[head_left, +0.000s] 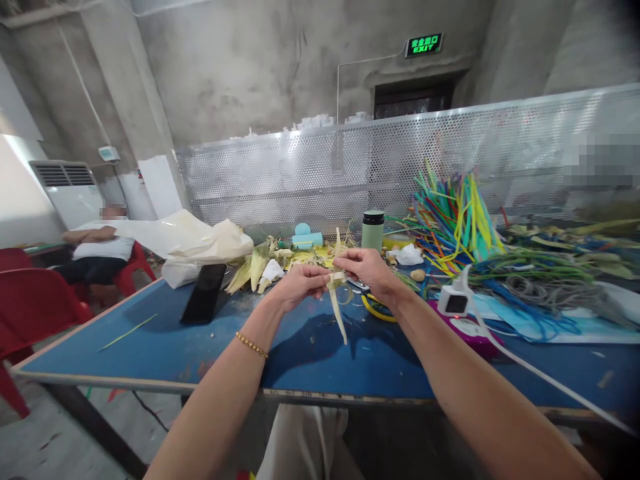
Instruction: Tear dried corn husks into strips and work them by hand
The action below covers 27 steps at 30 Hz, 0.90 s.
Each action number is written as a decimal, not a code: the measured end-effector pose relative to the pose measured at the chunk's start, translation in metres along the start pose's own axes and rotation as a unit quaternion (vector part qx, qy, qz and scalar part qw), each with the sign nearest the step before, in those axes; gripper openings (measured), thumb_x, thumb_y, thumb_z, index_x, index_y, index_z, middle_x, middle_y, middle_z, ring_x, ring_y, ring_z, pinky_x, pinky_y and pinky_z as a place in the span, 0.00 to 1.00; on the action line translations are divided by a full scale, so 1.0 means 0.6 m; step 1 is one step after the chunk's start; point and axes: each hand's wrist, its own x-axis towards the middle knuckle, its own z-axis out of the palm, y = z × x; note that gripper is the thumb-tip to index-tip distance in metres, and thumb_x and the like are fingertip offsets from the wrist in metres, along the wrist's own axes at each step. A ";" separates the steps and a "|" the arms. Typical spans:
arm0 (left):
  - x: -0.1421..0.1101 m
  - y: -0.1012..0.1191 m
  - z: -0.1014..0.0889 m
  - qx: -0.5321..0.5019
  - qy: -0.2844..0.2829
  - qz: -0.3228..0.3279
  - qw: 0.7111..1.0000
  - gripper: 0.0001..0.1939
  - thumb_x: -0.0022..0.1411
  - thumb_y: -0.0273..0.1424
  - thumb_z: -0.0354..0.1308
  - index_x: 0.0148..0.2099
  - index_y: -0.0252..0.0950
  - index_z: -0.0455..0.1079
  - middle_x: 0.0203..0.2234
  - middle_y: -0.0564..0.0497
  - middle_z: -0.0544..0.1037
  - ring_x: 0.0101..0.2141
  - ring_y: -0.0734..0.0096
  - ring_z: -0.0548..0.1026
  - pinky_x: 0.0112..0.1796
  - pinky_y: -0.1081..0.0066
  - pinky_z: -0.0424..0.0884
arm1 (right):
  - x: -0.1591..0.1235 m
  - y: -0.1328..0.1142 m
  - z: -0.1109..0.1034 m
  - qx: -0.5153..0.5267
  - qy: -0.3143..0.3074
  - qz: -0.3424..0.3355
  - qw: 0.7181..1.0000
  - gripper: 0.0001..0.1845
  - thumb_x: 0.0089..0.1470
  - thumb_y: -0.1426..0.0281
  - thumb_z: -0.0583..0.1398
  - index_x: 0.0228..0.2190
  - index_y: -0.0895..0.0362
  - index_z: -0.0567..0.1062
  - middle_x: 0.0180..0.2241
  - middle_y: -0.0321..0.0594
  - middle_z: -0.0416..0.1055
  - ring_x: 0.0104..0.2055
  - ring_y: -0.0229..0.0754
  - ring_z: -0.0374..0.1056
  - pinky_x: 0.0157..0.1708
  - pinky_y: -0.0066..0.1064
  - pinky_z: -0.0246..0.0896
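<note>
Pale, flat plant-like strip (336,308) stands in the middle of the head view, above the near half of one blue table (150,360). Two bare hands hold it: the left hand (311,280) pinches it from the left, fingers drawn close together, and the right hand (367,267) grips it from the right between thumb and fingers. One long end points up and far, the other down and near; where they cross a short folded part, the fingers hide the join, so whether it is one strip or several is hard to tell. One beaded bracelet (253,345) circles the left wrist.

One black phone (203,293) and one thin green strip (128,332) lie to the left. One green tumbler (373,232) with a dark lid stands on the far side, its lower part hidden by the right hand. One yellow loop (376,311) shows partly behind the right forearm. To the right are one white plug (454,301) and one bundle of coloured strips (475,213), too many and too tangled to count. One white cable (540,380) is cut off at the right edge. Far left, one person (103,248) sits, face blurred.
</note>
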 end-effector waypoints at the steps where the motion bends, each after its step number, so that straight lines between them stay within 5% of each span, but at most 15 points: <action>1: -0.001 0.000 0.000 0.003 -0.007 0.000 1.000 0.17 0.49 0.35 0.67 0.39 0.28 0.77 0.22 0.50 0.72 0.19 0.81 0.65 0.24 0.73 0.59 | 0.000 0.001 0.001 0.001 0.004 0.001 1.000 0.17 0.41 0.58 0.65 0.23 0.61 0.73 0.16 0.31 0.60 0.19 0.31 0.51 0.20 0.27 0.44; 10: 0.009 -0.005 -0.010 -0.073 0.037 -0.011 0.997 0.15 0.45 0.35 0.69 0.31 0.29 0.74 0.20 0.51 0.72 0.17 0.81 0.64 0.21 0.75 0.55 | 0.006 0.010 0.000 -0.049 -0.030 -0.051 0.997 0.25 0.51 0.50 0.57 0.20 0.60 0.71 0.19 0.35 0.65 0.22 0.33 0.58 0.23 0.27 0.52; 15: 0.013 -0.007 -0.016 -0.102 0.069 -0.014 0.992 0.12 0.46 0.33 0.69 0.31 0.30 0.74 0.19 0.52 0.71 0.17 0.80 0.64 0.21 0.75 0.56 | 0.002 0.009 0.002 -0.070 -0.086 -0.031 0.993 0.19 0.46 0.55 0.63 0.24 0.61 0.73 0.22 0.39 0.71 0.24 0.35 0.64 0.26 0.27 0.57; 27: 0.007 0.001 -0.011 -0.082 0.055 -0.023 0.995 0.14 0.50 0.33 0.66 0.24 0.30 0.66 0.17 0.53 0.68 0.16 0.80 0.64 0.20 0.75 0.54 | -0.004 -0.001 -0.002 -0.087 -0.099 -0.020 0.991 0.15 0.46 0.59 0.61 0.21 0.59 0.68 0.15 0.31 0.63 0.17 0.31 0.57 0.18 0.24 0.51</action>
